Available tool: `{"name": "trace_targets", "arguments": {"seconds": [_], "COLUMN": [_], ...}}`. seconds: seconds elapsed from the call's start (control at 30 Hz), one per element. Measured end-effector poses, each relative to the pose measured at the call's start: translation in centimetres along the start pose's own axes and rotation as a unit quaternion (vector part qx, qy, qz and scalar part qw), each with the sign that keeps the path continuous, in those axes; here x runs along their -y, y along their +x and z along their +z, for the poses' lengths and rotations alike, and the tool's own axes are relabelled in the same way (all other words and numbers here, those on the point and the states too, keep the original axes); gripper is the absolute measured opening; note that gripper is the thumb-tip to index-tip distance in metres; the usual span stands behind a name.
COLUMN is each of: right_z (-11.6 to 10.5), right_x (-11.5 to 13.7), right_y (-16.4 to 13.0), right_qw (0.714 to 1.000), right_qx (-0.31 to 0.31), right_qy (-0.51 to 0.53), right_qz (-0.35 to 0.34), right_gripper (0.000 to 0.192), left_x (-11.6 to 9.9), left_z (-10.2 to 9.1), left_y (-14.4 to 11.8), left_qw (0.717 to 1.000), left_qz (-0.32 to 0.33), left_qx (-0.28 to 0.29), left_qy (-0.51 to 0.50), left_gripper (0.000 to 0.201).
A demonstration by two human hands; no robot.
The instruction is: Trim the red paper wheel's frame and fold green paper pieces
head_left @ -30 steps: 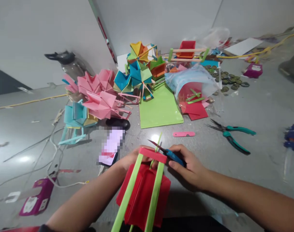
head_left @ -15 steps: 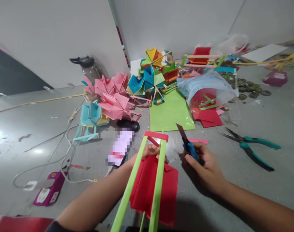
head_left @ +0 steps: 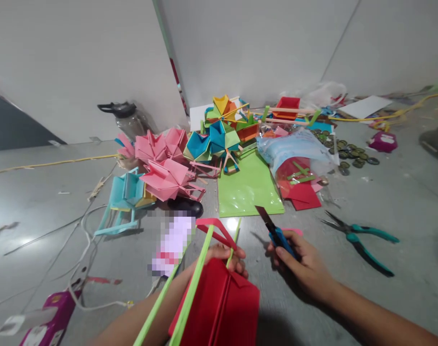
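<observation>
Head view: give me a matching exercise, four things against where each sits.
Things:
1. scissors
2. pliers
3. green sheet
4. red folded paper piece

Places:
A. flat on the floor before the paper models
B. in the right hand
C. on the floor right of that hand
D. held by the left hand

Pairs: 1-B, 2-C, 3-A, 4-D

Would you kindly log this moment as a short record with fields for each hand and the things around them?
Left hand: left hand holds the red folded paper piece with its green strips, tilted.
Right hand: right hand closed on blue-handled scissors, blades pointing up and away, clear of the paper.
Surface: grey floor.
Nearby right: teal pliers lying flat.
Ahead: green sheet, pink paper models, plastic bag.
Far right: round dark discs.
</observation>
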State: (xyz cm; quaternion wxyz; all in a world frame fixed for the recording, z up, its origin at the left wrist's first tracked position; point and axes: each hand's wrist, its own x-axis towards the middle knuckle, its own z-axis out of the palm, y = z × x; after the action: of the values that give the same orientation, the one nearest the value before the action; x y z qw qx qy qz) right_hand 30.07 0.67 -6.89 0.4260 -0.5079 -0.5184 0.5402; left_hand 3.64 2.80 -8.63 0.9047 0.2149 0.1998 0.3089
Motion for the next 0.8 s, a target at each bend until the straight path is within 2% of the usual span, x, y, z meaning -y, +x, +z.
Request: {"name": "trace_targets", "arguments": {"seconds": [0.07,0.17,0.23,0.27,0.43,0.57,0.67,0.8], "right_z": [0.0,-0.1,0.0,0.1,0.7,0.7,0.7,0.9], "right_x": [0.1,0.3,0.4,0.4,0.7,0.9,0.9,1.0], "right_y": [0.0,-0.3,-0.7,-0.8,-1.8,-2.4,-2.9,-3.5], "right_qw": [0.998,0.980,0.962,0.955,0.932,0.924,0.922,0.922], "right_qx": [0.024,0.019,0.027,0.037,0.087,0.121,0.137,0.149], "right_qy": [-0.049,-0.170,-0.223,-0.237,-0.254,-0.244,-0.235,-0.222], "right_qz": [-0.026,-0.107,-0.156,-0.175,-0.242,-0.267,-0.274,-0.281], "right_gripper": [0.037,0.032,0.032,0.032,0.028,0.030,0.037,0.044], "left_x": [-0.5,-1.1,-1.3,-1.3,-2.0,-3.0,-3.7,-4.4], "left_z": [0.7,1.4,1.6,1.6,1.7,2.9,4.1,5.3], "left_y": [-0.3,-1.1,-1.5,-1.5,-1.1,-1.6,-2.6,-3.9], "left_qw": [0.999,0.999,0.999,0.996,0.983,0.972,0.969,0.971], "left_qz": [0.010,0.000,-0.017,-0.025,-0.057,-0.059,-0.047,-0.071], "left_qx": [-0.028,-0.038,-0.038,-0.011,0.043,0.068,0.059,0.034], "left_qy": [-0.028,-0.038,0.028,0.090,0.167,0.217,0.235,0.227], "left_gripper": [0.033,0.028,0.032,0.036,0.046,0.050,0.051,0.054]}}
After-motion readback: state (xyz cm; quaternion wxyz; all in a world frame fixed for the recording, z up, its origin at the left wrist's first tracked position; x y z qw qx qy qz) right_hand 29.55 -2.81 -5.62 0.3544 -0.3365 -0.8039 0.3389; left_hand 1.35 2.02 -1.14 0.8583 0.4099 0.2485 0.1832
